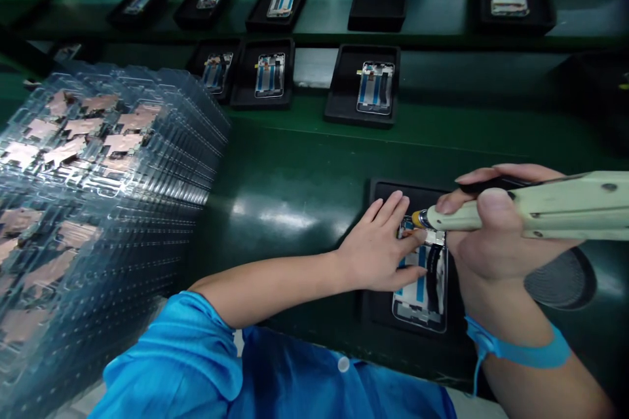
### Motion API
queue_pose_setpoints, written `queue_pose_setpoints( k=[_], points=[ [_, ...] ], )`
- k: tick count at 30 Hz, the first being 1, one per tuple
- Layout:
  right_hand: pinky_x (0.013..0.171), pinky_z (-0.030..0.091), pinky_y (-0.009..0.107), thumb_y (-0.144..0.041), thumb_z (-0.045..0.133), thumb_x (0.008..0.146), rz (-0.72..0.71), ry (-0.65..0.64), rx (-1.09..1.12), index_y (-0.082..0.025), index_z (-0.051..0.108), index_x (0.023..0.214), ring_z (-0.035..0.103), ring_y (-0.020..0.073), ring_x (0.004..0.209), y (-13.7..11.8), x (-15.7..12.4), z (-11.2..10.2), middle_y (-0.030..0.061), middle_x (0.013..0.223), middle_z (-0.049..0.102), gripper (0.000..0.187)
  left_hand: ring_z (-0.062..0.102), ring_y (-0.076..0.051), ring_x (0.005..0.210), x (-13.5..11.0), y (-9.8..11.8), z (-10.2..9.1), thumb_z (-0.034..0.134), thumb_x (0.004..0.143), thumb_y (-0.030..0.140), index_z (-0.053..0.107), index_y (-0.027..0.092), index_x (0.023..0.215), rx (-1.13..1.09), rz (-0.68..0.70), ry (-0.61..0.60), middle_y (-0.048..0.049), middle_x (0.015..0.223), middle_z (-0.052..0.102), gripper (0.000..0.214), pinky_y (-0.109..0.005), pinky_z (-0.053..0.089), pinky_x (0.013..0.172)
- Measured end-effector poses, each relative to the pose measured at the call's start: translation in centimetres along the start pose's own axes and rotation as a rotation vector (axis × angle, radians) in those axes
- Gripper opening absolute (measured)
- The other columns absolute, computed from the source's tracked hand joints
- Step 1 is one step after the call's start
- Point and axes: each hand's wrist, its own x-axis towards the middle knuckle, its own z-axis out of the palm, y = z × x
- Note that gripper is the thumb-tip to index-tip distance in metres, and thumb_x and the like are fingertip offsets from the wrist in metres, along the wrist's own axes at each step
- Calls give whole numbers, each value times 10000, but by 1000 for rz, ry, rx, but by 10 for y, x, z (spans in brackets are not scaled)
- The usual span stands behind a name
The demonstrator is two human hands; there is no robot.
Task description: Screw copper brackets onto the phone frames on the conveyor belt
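Phone frame (420,281) sits in one black tray (388,193) on the green bench (289,163); left hand (378,249) pressed flat on it, right hand (496,229) clenching one electric screwdriver (555,206) at its top edge; seven more phones (376,88) wait in trays ahead!

My kit: shiny blue smock (177,366), white snap button (343,364) on front, blue strap (518,352) round right wrist (484,308), thin blue cord (476,373) hanging off it.

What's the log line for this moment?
right hand: electric screwdriver | left hand: pressing phone frame | black tray
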Motion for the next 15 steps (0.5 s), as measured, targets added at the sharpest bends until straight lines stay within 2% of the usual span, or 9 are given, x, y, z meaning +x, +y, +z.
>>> queue_pose_setpoints(
  k=[5, 15],
  points=[
    [431, 479, 337, -230, 731, 755, -6, -3, -3, -209, 666, 1004, 572, 162, 480, 0, -1, 2, 13, 842, 655, 259, 76, -419, 1588, 1, 1, -2, 652, 937, 541, 570, 164, 1455, 5, 1, -10, -248, 1648, 268, 645, -587, 184, 1260],
    [427, 476, 337, -243, 747, 755, 15, 2, 3, -201, 654, 986, 560, 159, 473, 1, -2, 4, 8, 817, 649, 253, 102, -402, 1589, 0, 1, 1, 620, 954, 537, 580, 175, 1441, 29, 9, 16, -196, 1655, 297, 608, -590, 210, 1252]
  ],
)
